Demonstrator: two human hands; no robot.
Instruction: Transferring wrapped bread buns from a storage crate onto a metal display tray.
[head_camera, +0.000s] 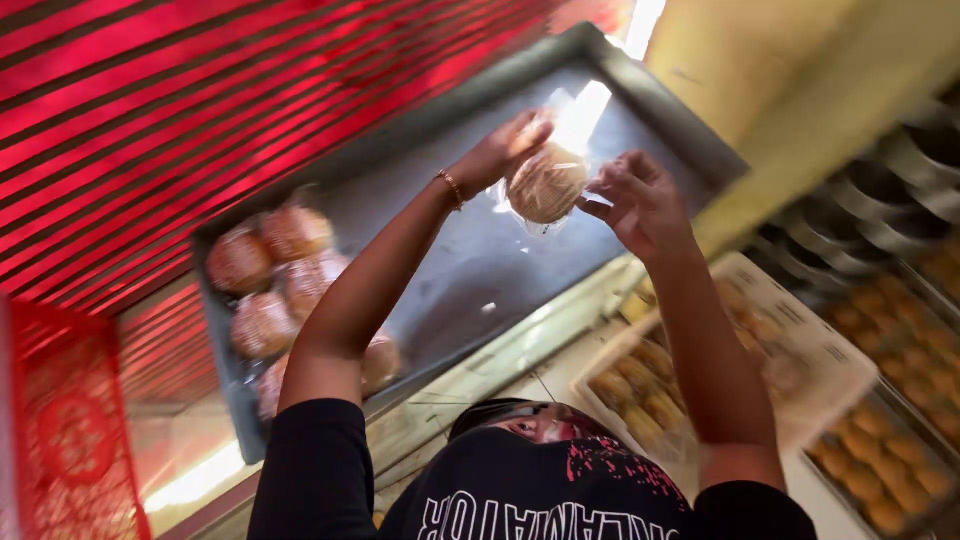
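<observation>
Two hands meet near the upper middle of the frame over a dark metal tray (480, 260): the left hand (505, 150) cups a round bun in clear wrap (546, 183), and the right hand (640, 205) pinches the wrap's loose edge. With that thin film the only hold on one side, the bun may slip out. Wrapped buns (270, 290) crowd the tray's lower left end.

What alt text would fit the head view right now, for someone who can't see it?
Two bare hands, left hand and right hand, hold a round brown bun in clear plastic wrap over a large dark grey metal tray. More wrapped round buns sit at one end of the tray, and pale trays of small golden pastries lie beside it.
</observation>
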